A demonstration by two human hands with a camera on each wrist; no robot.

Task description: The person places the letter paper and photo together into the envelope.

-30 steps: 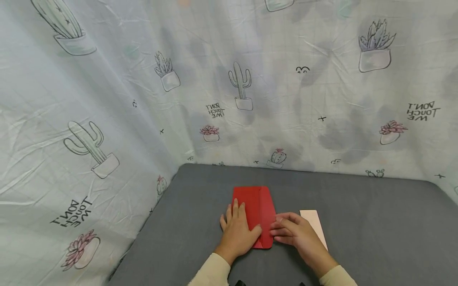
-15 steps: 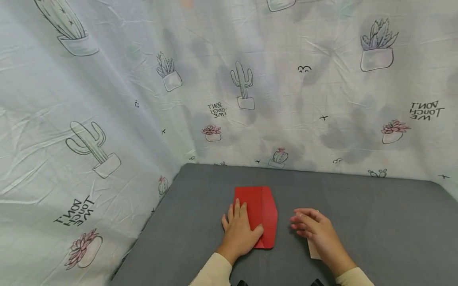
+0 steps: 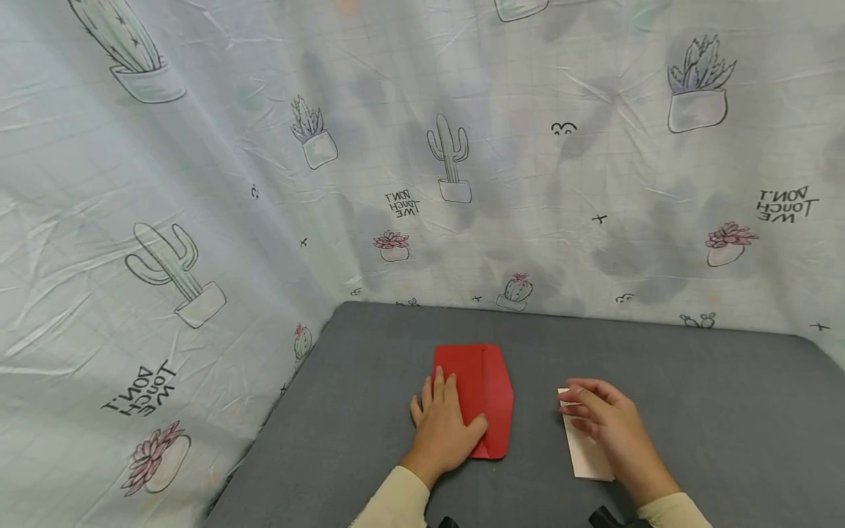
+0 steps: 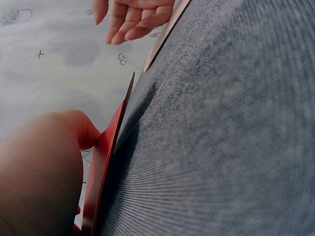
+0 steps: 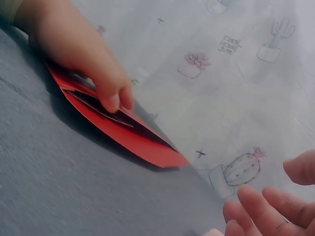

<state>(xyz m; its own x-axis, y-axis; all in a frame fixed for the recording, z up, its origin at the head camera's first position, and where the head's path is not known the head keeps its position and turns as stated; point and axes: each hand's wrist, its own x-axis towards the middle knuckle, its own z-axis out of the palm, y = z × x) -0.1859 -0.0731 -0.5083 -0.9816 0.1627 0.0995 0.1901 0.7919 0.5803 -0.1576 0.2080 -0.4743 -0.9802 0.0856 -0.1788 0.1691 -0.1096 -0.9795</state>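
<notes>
Mirrored lettering (image 3: 403, 203), "DON'T TOUCH ME", at three spots on the pale cactus-print curtain (image 3: 515, 161)

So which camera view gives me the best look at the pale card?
The head view: it shows most of the face of the pale card, though the right hand covers part of it. The left wrist view catches it only as a thin, slanted strip; the right wrist view shows too little to identify it.

In front of you there was a grey tabletop (image 3: 726, 411) with rounded far corners. A pale, wrinkled cloth (image 3: 515, 88) hung along its far and left sides, printed with potted cacti (image 3: 455, 191), pink succulents (image 3: 394, 252) and mirrored lettering (image 3: 403, 204).
</notes>
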